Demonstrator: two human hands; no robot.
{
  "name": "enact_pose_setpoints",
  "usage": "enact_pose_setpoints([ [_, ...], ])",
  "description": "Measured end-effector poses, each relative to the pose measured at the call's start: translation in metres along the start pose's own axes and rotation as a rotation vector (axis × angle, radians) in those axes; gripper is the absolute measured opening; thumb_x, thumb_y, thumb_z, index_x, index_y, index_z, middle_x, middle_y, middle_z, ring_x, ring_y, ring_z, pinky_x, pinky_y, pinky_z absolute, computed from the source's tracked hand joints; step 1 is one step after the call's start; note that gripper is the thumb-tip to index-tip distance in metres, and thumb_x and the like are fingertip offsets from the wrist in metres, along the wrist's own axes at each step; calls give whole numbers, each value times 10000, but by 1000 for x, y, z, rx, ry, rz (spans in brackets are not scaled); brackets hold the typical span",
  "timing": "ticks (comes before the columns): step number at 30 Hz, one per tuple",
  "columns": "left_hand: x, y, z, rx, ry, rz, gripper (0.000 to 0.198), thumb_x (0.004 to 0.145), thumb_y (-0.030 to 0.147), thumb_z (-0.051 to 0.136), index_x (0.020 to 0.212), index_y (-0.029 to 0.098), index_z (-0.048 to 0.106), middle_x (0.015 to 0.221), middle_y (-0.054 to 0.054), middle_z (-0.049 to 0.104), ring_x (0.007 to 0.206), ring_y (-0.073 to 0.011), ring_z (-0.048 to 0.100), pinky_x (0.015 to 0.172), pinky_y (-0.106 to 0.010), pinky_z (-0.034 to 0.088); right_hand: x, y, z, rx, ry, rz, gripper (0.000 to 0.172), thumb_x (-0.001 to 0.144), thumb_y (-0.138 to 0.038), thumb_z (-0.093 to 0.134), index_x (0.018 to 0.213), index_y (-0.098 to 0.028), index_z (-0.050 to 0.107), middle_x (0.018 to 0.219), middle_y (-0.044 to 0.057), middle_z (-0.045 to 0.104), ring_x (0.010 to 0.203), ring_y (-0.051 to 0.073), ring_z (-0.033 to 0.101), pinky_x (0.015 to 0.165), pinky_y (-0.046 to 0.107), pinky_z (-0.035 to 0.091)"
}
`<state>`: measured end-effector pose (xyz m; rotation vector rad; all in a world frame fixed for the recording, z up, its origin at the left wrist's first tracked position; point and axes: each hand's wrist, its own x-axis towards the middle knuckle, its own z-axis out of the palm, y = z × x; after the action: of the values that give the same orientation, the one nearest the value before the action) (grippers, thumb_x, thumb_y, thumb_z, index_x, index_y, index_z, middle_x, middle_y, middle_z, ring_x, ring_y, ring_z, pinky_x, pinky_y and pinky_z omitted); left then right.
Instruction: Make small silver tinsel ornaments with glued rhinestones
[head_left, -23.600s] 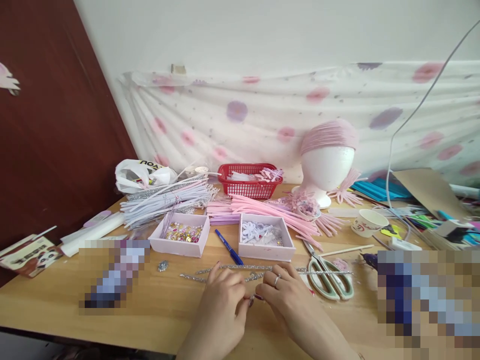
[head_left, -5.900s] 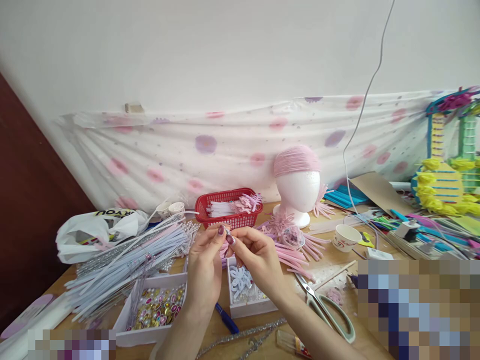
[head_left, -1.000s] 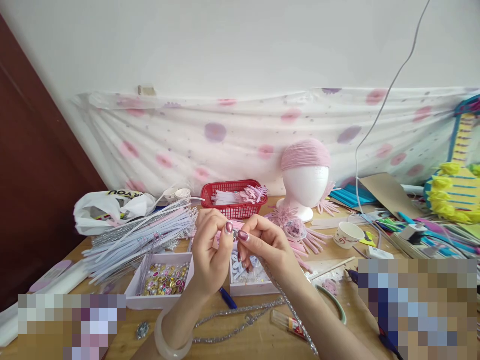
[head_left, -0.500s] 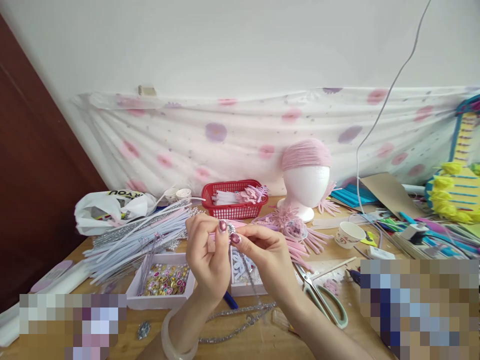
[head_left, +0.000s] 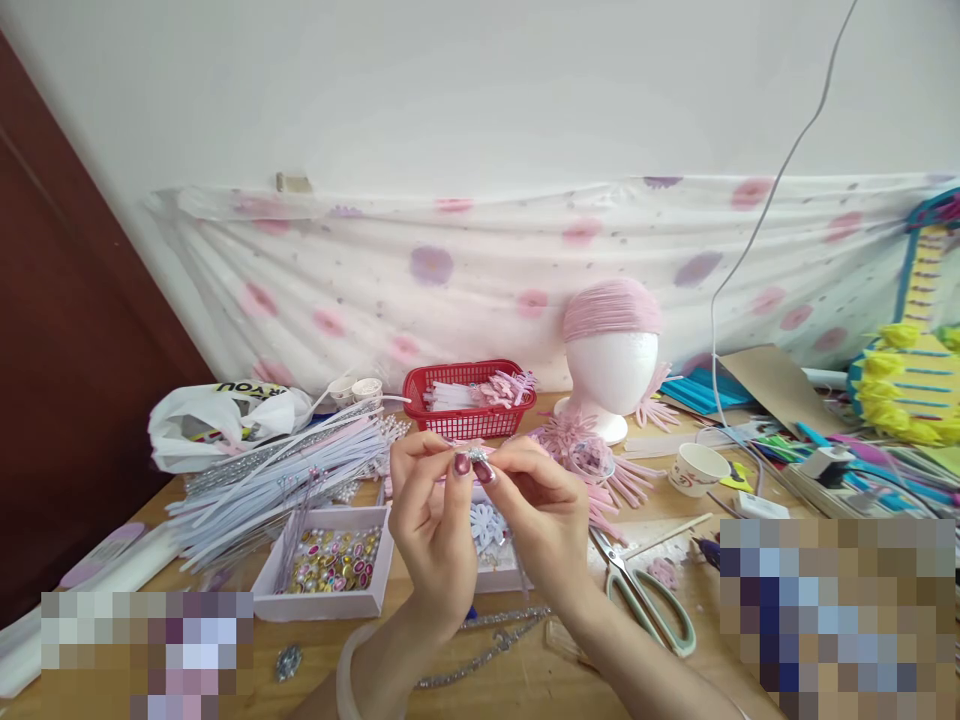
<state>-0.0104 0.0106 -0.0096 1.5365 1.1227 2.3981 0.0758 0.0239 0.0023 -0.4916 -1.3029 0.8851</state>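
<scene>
Above the counter (head_left: 510,692), left hand (head_left: 435,535) and right hand (head_left: 547,525) pinch 1 silver piece (head_left: 476,455) from opposite sides, probably for steadiness.

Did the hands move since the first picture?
Yes: left hand and right hand have moved up in view, much closer to the red basket.

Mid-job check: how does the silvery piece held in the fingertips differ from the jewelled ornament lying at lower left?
The silvery piece is raised, pinched between the left hand and right hand; the jewelled ornament lies untouched on the table. Fingertips partly hide the silvery piece, while the jewelled ornament shows whole. Both look silvery and sparkly.
</scene>
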Motion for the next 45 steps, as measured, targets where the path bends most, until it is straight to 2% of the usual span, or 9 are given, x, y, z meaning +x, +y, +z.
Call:
enact_pose_setpoints([
  [3,8,-5,-4,-61,-96,-26,182,973,247,562,812,227,643,885,-23,541,874,-172,556,746,-305,482,11,-4,-14,-70,-106,6,54,822,-215,761,809,-261,786,742,13,705,695,159,598,654,301,472],
  [10,44,-5,-25,40,-546,69,167,966,218,549,804,216,592,825,-19,561,823,-183,548,747,-341,444,27,-18,-33,-194,-321,119,84,797,-243,750,717,-217,755,680,8,681,644,147,567,615,297,437],
  [16,55,-4,-32,120,-732,76,250,974,178,497,725,203,500,775,-3,493,774,-173,490,739,-350,387,32,-17,-37,-188,-425,240,51,764,-232,752,723,-203,761,701,6,711,654,136,601,651,286,473],
  [18,53,-5,-30,90,-698,68,267,976,174,487,712,202,463,755,1,464,754,-170,467,718,-347,373,32,-15,-37,-109,-420,308,63,745,-263,787,729,-203,775,709,10,724,646,131,607,641,277,485],
  [22,44,-7,-25,53,-526,83,274,970,157,494,706,201,437,735,8,426,727,-162,435,676,-333,349,28,-10,-29,42,-321,432,132,677,-317,864,710,-213,790,714,11,736,640,125,616,608,251,495],
  [26,33,-7,-18,41,-317,114,291,958,119,507,691,195,418,726,16,409,706,-144,421,641,-309,339,21,-8,-18,117,-191,424,140,620,-283,905,672,-228,787,693,-4,738,638,117,618,624,237,506],
  [30,27,-5,-13,55,-159,175,288,945,95,515,689,191,424,721,20,408,701,-135,421,637,-293,345,16,-6,-10,166,-152,433,137,615,-253,912,686,-238,795,695,-23,740,645,95,614,647,206,498],
  [40,17,-5,-8,81,38,161,289,978,170,513,692,189,474,730,13,444,700,-134,447,642,-272,387,2,0,4,299,-83,473,132,653,-328,902,690,-253,800,720,-29,755,678,86,622,693,192,502],
  [45,15,-3,-7,79,54,148,296,979,180,517,686,188,474,725,17,438,692,-129,445,637,-265,384,-1,1,7,347,-97,493,132,659,-333,901,689,-254,799,705,-33,746,662,85,615,680,196,501],
])
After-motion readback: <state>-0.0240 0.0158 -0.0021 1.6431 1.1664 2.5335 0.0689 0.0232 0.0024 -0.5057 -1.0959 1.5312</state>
